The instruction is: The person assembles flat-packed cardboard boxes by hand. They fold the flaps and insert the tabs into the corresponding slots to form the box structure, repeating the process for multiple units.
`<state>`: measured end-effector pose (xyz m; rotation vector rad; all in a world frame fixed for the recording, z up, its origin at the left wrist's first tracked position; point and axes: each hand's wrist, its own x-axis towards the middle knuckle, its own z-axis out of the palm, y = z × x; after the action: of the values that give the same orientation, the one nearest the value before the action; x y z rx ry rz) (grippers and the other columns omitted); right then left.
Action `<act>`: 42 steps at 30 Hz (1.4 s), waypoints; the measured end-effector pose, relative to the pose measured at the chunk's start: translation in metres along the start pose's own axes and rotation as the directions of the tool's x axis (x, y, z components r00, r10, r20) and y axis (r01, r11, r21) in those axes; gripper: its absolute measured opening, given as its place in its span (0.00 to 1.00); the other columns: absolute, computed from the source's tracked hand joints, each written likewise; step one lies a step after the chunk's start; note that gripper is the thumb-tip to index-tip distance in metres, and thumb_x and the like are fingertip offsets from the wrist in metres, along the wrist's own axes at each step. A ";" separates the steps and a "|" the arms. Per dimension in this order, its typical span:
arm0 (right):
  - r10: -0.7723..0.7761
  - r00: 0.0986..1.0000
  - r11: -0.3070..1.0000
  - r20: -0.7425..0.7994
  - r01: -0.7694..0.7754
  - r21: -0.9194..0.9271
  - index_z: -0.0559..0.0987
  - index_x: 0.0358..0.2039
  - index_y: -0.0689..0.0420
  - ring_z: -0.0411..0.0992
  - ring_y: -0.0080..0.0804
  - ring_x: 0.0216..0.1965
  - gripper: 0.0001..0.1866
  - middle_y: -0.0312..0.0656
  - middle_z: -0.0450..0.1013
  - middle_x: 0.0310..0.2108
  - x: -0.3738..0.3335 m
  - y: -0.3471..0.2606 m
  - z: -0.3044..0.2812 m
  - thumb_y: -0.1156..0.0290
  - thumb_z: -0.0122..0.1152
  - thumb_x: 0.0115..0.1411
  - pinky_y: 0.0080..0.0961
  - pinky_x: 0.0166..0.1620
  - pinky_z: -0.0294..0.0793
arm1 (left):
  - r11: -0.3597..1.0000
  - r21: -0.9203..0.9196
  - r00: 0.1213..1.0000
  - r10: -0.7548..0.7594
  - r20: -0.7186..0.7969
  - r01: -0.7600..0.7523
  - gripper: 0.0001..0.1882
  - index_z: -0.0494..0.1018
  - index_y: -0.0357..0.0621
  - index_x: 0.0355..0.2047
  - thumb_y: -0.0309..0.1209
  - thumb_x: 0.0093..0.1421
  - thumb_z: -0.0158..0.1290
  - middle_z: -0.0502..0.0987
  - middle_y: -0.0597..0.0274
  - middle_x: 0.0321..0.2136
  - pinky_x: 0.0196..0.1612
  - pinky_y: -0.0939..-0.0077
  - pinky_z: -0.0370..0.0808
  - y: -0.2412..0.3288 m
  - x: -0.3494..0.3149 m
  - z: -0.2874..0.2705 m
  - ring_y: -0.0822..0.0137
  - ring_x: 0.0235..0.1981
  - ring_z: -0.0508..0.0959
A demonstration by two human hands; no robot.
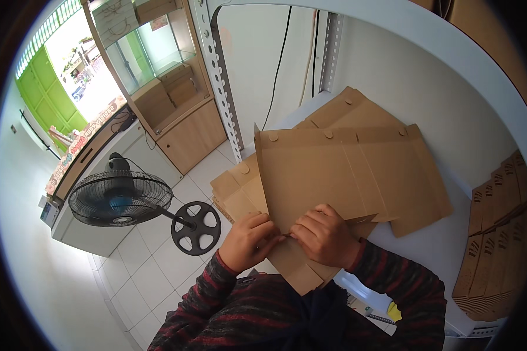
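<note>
A flat brown cardboard box blank [316, 175] with round tabs along its top edge lies tilted in front of me. My left hand [249, 240] and my right hand [325, 234] both pinch its near edge, fingertips almost touching at the middle. Under it, more flat cardboard blanks [357, 111] fan out over a white table [445, 240]. My striped sleeves come in from the bottom.
A stack of folded cardboard [498, 234] stands at the right. A black pedestal fan [120, 199] sits on the tiled floor at the left. A wooden glass-front cabinet [170, 88] and a perforated metal upright [219, 82] stand behind. A yellow item [394, 311] lies near my right arm.
</note>
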<state>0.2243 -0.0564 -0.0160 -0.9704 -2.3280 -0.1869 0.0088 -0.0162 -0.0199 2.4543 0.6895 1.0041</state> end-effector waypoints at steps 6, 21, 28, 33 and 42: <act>-0.004 1.000 1.000 -0.005 0.004 -0.009 0.72 0.25 0.55 0.72 0.34 0.32 0.05 0.38 0.69 0.25 0.004 0.004 0.002 0.70 0.59 0.53 0.35 0.45 0.69 | 0.999 -0.045 0.999 0.023 0.035 -0.022 0.07 0.74 0.40 0.26 0.24 0.51 0.63 0.69 0.59 0.21 0.27 0.66 0.67 -0.003 0.004 0.002 0.58 0.24 0.70; -0.064 0.998 0.997 -0.021 0.063 -0.049 0.73 0.26 0.54 0.72 0.33 0.31 0.06 0.37 0.70 0.24 0.000 0.009 0.009 0.68 0.57 0.55 0.35 0.47 0.69 | 0.994 -0.097 0.998 -0.050 0.039 0.054 0.09 0.72 0.38 0.27 0.27 0.53 0.62 0.70 0.54 0.24 0.32 0.61 0.70 -0.001 0.004 0.007 0.52 0.28 0.72; -0.060 0.998 0.996 0.017 0.061 -0.061 0.73 0.26 0.54 0.72 0.32 0.30 0.05 0.37 0.70 0.24 0.002 0.008 0.007 0.67 0.56 0.56 0.35 0.48 0.69 | 0.989 -0.128 0.994 -0.064 0.086 0.074 0.09 0.72 0.38 0.28 0.27 0.54 0.61 0.70 0.54 0.24 0.33 0.62 0.70 -0.004 0.003 0.009 0.51 0.28 0.72; -0.075 0.996 0.996 -0.039 0.073 -0.055 0.73 0.26 0.54 0.72 0.32 0.30 0.05 0.36 0.70 0.23 0.001 0.009 0.006 0.68 0.60 0.53 0.36 0.49 0.69 | 0.991 -0.121 0.997 -0.048 0.064 0.056 0.08 0.73 0.38 0.27 0.26 0.52 0.62 0.70 0.54 0.24 0.32 0.63 0.71 -0.003 0.004 0.003 0.52 0.28 0.73; -0.095 0.995 0.994 0.000 0.095 -0.057 0.73 0.26 0.53 0.73 0.32 0.30 0.06 0.36 0.71 0.24 0.001 0.011 0.009 0.68 0.61 0.52 0.35 0.49 0.69 | 0.988 -0.148 0.998 -0.045 0.054 0.052 0.07 0.74 0.37 0.27 0.24 0.50 0.62 0.72 0.53 0.25 0.33 0.63 0.72 -0.005 0.002 0.007 0.51 0.29 0.74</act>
<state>0.2274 -0.0450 -0.0239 -0.8862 -2.3797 -0.2940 0.0137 -0.0121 -0.0262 2.3140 0.6310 0.9371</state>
